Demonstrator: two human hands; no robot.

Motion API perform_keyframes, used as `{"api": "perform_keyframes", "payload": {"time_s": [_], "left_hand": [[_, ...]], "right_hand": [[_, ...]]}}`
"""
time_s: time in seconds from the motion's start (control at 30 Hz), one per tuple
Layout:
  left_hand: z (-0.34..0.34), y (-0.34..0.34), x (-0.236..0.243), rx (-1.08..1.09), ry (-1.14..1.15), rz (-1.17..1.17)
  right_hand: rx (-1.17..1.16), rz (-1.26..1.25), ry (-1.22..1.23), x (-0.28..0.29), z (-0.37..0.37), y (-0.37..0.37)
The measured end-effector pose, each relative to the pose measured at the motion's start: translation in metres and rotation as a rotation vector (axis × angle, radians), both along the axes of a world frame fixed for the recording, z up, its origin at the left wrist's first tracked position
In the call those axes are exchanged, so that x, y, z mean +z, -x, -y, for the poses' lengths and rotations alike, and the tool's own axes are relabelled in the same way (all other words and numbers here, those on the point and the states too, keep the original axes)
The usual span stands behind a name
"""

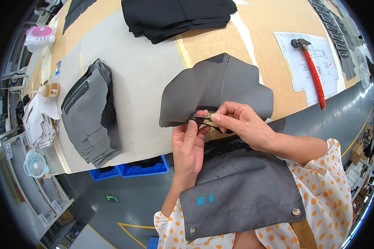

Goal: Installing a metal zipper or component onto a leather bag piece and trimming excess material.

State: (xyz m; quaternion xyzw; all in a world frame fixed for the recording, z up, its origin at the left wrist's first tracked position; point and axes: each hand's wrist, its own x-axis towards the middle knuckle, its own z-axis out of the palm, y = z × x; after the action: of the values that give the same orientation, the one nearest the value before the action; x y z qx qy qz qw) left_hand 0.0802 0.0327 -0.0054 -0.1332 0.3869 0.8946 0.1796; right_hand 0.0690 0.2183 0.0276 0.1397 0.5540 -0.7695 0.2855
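Note:
A dark grey sheet-material panel (pixel 212 85) with a centre seam and stepped outer edges lies at the table's near edge. My left hand (pixel 188 145) pinches its near edge between thumb and fingers. Beside it, my right hand (pixel 245 124) has thumb and forefinger closed on a small yellowish strip (pixel 212 123) with dark edging, at that same edge. The fingers partly cover the strip, so I cannot make out its exact kind or how it is joined to the panel.
Stacked grey pieces (pixel 89 120) lie left, and black pieces (pixel 178 18) at the back. A red-handled hammer (pixel 314 74) rests on a paper pattern (pixel 293 62) at right. A jar (pixel 50 90) stands far left. Blue bins (pixel 145 167) sit below the table edge.

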Motion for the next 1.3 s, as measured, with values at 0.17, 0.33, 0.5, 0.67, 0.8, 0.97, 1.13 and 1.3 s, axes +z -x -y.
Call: {"api": "perform_keyframes", "payload": {"time_s": [0.17, 0.33, 0.5, 0.67, 0.8, 0.97, 1.13, 1.3], "left_hand": [[-0.003, 0.002, 0.006, 0.021, 0.023, 0.025], [0.028, 0.042, 0.015, -0.081, 0.255, 0.017], [0.066, 0.165, 0.072, -0.779, 0.771, -0.230], [-0.033, 0.203, 0.068, -1.028, 1.080, -0.874], [-0.037, 0.177, 0.054, -0.652, 1.192, -1.086], [0.026, 0.125, 0.039, -0.402, 1.223, -0.579], [0.047, 0.075, -0.001, -0.159, 1.502, -0.578], [0.045, 0.073, 0.000, -0.177, 1.235, -0.449]], "right_hand": [[-0.008, -0.010, -0.006, 0.000, 0.000, 0.000], [-0.021, 0.002, 0.153, 0.027, -0.021, 0.003], [-0.134, -0.089, 0.059, 0.038, -0.040, -0.003], [0.112, -0.308, -0.103, 0.034, -0.051, -0.001], [0.177, -0.577, -0.391, 0.024, -0.053, 0.022], [0.193, -0.877, -0.724, -0.017, -0.049, 0.077], [0.437, -0.933, -1.038, -0.032, -0.021, 0.109], [0.453, -0.889, -0.988, -0.020, -0.022, 0.104]]}}
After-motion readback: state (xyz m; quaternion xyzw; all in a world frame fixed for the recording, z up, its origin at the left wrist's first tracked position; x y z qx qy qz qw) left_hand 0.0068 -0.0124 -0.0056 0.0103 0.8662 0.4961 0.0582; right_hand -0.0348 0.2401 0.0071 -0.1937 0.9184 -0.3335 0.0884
